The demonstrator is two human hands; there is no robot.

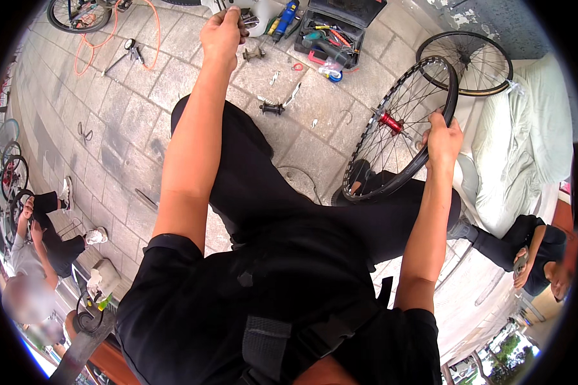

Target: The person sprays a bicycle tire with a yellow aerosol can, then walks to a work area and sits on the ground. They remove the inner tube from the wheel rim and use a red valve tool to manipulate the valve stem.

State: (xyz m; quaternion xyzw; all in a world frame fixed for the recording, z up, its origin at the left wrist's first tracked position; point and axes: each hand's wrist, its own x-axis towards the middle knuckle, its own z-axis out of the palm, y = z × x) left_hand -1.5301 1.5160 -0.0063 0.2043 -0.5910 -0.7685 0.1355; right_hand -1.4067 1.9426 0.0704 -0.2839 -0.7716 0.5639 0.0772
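My right hand (443, 138) is closed round the edge of a bicycle wheel (380, 181), which stands tilted by my right knee. Its hub (390, 122) is red, and its spokes are thin and dark. Along the wheel's left edge runs a row of light marks; the near side looks plain black. At the far end of my reach, my left hand (221, 38) has its fingers pressed together. Small dark and metal bits show beside those fingertips, but I cannot make out what is held. Just right of that hand, a loose metal hub part (254, 54) lies on the paving.
A black hub (271, 109) lies ahead of my knees. Beyond are an open toolbox (331, 38) and a blue tool (284, 22). A second wheel (464, 58) leans at the back right, near a pale covered bundle (523, 147). An orange hose (157, 38) and gauge (130, 45) lie left. People sit on both sides.
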